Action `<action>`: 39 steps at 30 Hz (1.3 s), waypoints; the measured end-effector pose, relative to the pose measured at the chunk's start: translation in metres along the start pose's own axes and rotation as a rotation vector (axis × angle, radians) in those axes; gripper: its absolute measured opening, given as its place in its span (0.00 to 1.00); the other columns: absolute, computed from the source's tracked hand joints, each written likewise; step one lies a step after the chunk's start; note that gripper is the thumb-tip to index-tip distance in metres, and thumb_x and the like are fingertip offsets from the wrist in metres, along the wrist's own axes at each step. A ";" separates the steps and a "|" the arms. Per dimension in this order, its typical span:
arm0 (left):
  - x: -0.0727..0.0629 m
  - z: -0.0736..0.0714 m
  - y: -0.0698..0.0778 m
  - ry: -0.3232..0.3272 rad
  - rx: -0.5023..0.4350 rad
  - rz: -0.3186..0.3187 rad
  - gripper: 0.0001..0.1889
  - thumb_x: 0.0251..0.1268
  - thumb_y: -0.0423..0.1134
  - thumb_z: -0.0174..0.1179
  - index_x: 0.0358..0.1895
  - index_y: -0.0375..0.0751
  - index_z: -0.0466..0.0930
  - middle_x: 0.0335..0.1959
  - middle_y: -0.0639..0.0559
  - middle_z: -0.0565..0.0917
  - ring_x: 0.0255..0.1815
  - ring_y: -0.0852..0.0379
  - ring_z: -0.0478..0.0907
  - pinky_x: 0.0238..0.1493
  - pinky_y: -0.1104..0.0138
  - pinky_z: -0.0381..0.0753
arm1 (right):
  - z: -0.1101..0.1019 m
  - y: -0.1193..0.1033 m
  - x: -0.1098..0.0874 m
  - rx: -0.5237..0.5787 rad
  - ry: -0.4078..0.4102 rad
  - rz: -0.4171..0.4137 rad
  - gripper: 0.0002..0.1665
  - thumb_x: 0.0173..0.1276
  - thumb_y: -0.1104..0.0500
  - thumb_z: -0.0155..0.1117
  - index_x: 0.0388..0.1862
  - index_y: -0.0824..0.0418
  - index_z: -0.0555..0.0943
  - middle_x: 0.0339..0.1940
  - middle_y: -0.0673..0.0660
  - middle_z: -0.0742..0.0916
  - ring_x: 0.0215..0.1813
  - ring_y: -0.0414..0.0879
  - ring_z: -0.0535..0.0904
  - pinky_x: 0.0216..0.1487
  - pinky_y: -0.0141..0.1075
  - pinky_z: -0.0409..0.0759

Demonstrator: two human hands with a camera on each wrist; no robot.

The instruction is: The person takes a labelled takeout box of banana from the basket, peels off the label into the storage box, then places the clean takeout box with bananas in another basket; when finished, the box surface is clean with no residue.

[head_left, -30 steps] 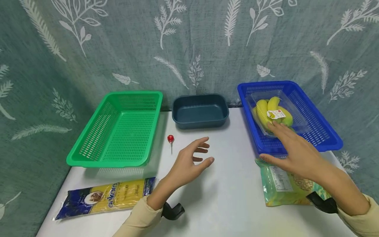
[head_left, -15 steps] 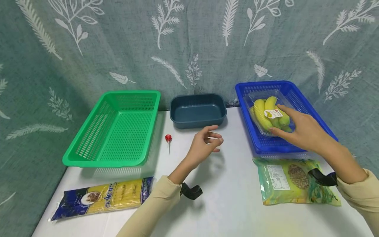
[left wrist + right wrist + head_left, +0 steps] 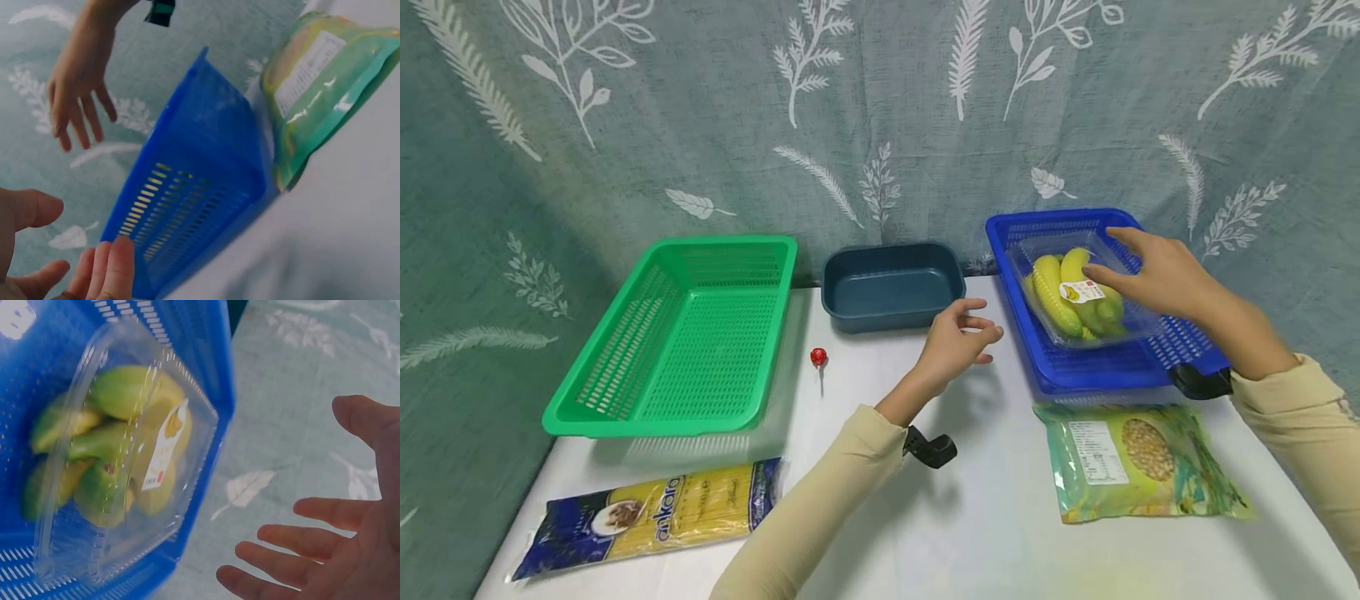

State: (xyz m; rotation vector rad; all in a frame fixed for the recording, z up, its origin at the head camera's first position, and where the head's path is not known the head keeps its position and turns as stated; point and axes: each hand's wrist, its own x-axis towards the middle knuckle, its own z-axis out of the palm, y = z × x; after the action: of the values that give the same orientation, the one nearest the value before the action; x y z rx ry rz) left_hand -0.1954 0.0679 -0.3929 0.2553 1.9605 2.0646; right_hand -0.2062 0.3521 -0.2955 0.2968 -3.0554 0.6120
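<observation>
A clear plastic box (image 3: 1138,325) of yellow-green bananas (image 3: 1051,292) sits tilted in the blue basket (image 3: 1037,367) at the right. Its white label faces up. My right hand (image 3: 1172,279) hovers over the basket's right part, thumb and fingers spread. In the right wrist view this hand (image 3: 337,550) stands apart from the box and holds nothing. Left of the basket, my left hand (image 3: 955,346) hangs above the table with loosely bent fingers. The left wrist view has its fingers (image 3: 119,269) in front of the basket's slotted wall (image 3: 187,200); contact cannot be judged.
A green basket (image 3: 767,367) stands at the left and a dark blue tray (image 3: 891,321) at the back middle. Between them lies a red lollipop (image 3: 818,357). A spaghetti pack (image 3: 655,517) lies front left, a green bag (image 3: 1138,467) front right.
My right hand has moved up and farther over the blue basket, from its front edge past the bananas. My left hand has shifted right, toward that basket. The view has shifted slightly.
</observation>
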 end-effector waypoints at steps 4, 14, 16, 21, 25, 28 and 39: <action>0.011 0.007 0.000 0.030 0.001 -0.026 0.26 0.65 0.31 0.66 0.65 0.40 0.73 0.40 0.49 0.83 0.43 0.50 0.85 0.35 0.61 0.88 | -0.001 0.006 0.015 -0.012 -0.012 0.008 0.53 0.73 0.35 0.55 0.77 0.73 0.55 0.70 0.80 0.67 0.67 0.76 0.63 0.61 0.71 0.63; 0.032 0.032 -0.005 0.091 0.038 -0.072 0.31 0.63 0.34 0.70 0.69 0.39 0.70 0.37 0.50 0.85 0.48 0.42 0.84 0.31 0.62 0.88 | 0.001 0.030 0.044 -0.037 -0.064 0.082 0.55 0.72 0.31 0.52 0.75 0.77 0.57 0.66 0.82 0.68 0.66 0.77 0.64 0.61 0.70 0.64; 0.035 0.036 -0.005 0.101 0.074 -0.090 0.32 0.63 0.34 0.70 0.69 0.39 0.69 0.38 0.50 0.86 0.48 0.42 0.84 0.31 0.61 0.88 | 0.002 0.035 0.049 -0.042 -0.074 0.099 0.55 0.72 0.31 0.51 0.74 0.78 0.58 0.65 0.83 0.70 0.64 0.77 0.65 0.60 0.70 0.65; 0.039 0.042 -0.005 0.130 0.166 -0.100 0.32 0.63 0.36 0.70 0.70 0.39 0.69 0.41 0.47 0.87 0.41 0.43 0.86 0.32 0.58 0.88 | 0.001 0.049 0.061 -0.030 -0.104 0.142 0.57 0.73 0.30 0.49 0.73 0.80 0.58 0.64 0.85 0.69 0.63 0.78 0.66 0.60 0.69 0.66; 0.042 0.046 -0.004 0.146 0.189 -0.096 0.32 0.62 0.37 0.71 0.68 0.39 0.70 0.42 0.46 0.87 0.37 0.50 0.87 0.30 0.60 0.88 | -0.003 0.057 0.064 0.008 -0.150 0.205 0.62 0.71 0.27 0.48 0.73 0.82 0.55 0.68 0.85 0.62 0.65 0.80 0.62 0.60 0.70 0.66; 0.044 0.049 -0.004 0.158 0.193 -0.114 0.31 0.61 0.35 0.72 0.68 0.41 0.71 0.42 0.48 0.86 0.36 0.56 0.85 0.31 0.59 0.88 | -0.003 0.062 0.066 0.028 -0.163 0.240 0.64 0.69 0.25 0.48 0.72 0.83 0.55 0.66 0.85 0.66 0.47 0.71 0.77 0.48 0.62 0.77; 0.048 0.059 -0.002 0.191 -0.004 -0.188 0.29 0.58 0.23 0.69 0.62 0.43 0.73 0.31 0.49 0.81 0.25 0.56 0.80 0.20 0.67 0.83 | 0.008 0.077 0.067 0.109 -0.230 0.308 0.65 0.71 0.26 0.46 0.73 0.84 0.49 0.69 0.85 0.59 0.60 0.77 0.68 0.48 0.58 0.82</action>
State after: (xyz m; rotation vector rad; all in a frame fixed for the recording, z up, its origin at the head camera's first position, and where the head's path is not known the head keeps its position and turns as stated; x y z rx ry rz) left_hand -0.2217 0.1394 -0.3948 -0.1274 1.9999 2.0346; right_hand -0.2859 0.4066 -0.3285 -0.1162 -3.3254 0.8104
